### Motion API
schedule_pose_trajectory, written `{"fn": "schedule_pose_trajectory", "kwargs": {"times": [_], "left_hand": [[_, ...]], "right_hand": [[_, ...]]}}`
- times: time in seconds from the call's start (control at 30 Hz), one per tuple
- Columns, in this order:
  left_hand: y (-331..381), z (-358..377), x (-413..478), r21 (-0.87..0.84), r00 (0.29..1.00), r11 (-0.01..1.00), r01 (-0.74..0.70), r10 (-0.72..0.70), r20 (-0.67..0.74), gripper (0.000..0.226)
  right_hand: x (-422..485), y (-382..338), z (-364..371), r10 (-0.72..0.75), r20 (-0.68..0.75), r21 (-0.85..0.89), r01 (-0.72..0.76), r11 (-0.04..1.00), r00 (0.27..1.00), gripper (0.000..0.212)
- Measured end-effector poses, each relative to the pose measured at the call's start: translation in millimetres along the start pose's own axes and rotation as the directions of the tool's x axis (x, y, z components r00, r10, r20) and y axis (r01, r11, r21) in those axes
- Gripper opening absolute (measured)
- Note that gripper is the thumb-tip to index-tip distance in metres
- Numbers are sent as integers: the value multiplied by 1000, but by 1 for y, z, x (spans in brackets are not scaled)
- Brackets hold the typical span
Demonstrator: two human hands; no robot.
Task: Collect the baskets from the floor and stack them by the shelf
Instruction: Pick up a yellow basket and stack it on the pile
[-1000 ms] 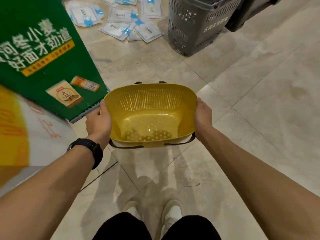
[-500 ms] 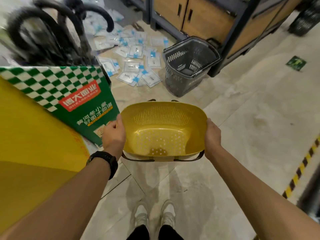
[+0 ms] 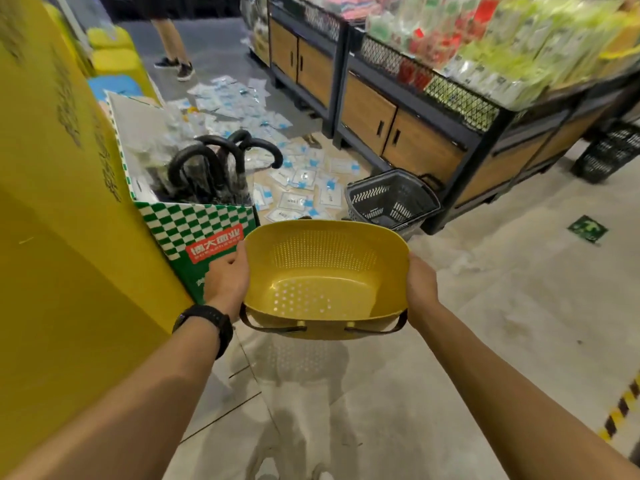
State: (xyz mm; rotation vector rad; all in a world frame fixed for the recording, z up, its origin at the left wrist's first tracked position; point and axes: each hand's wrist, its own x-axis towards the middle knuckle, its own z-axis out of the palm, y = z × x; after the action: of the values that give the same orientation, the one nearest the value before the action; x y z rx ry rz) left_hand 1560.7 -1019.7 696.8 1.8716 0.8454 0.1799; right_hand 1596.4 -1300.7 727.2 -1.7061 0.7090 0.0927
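I hold an empty yellow perforated basket [image 3: 325,278] level in front of me above the floor, its dark handles folded down along the near rim. My left hand [image 3: 227,277], with a black watch on the wrist, grips its left edge. My right hand [image 3: 420,285] grips its right edge. Beyond it a grey shopping basket [image 3: 391,199] stands on the floor against the corner of the wooden shelf unit [image 3: 408,129]. Another dark basket [image 3: 609,150] sits on the floor at the far right beside the shelf.
A green checkered box [image 3: 194,223] holding black umbrellas and a tall yellow display [image 3: 52,202] stand close on my left. Several white-and-blue packets [image 3: 298,181] litter the floor ahead. A person's legs [image 3: 173,46] are at the back. Yellow-black tape [image 3: 620,410] marks the floor at right.
My view has tilted up and forward, bringing the shelf, its goods and the person's legs into sight. The yellow basket stays held in both hands, carried closer to the grey basket.
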Motion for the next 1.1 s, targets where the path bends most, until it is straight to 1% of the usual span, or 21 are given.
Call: {"fn": "schedule_pose_trajectory", "kwargs": {"times": [0.1,0.2,0.4,0.47,0.57,0.67,0.73,0.83,0.97,1.03,1.1], "left_hand": [[6,-7,-15,-17,996,999,42,-43,-75,59],[6,-13,-29,-56,994,997,60,-65,-92,60],[1,-44,-61,-104,984,993,47,-64,-167,63],[-6,-63,-73,-124,973,990,68,-93,-210,63],[-28,-101,-90,-137,946,985,107,-143,-290,60],[-64,-148,-109,-154,910,975,159,-205,-360,58],[-94,-184,-126,-158,889,967,201,-248,-385,58],[-144,-239,-160,-210,839,940,269,-336,-427,57],[-202,-316,-216,-274,706,889,366,-457,-541,58],[-224,-353,-243,-309,644,879,364,-477,-598,61],[-245,-387,-269,-356,570,871,338,-491,-659,64]], "right_hand": [[-6,-9,-6,9,55,-8,-8,1000,998,40],[-13,-14,-15,9,98,-5,-9,1000,995,40],[-30,-25,-14,-36,182,-9,38,999,983,24],[-45,-30,-2,-62,214,-21,68,997,975,24],[-76,-30,24,-96,279,-89,125,988,956,25],[-116,-14,56,-138,360,-153,205,967,922,33],[-152,3,77,-129,414,-182,220,958,901,34],[-212,33,109,-97,533,-213,245,946,840,31],[-296,68,156,-81,686,-218,311,925,723,31],[-334,82,181,-81,748,-225,365,903,659,31],[-371,96,208,-64,815,-223,413,883,576,30]]}}
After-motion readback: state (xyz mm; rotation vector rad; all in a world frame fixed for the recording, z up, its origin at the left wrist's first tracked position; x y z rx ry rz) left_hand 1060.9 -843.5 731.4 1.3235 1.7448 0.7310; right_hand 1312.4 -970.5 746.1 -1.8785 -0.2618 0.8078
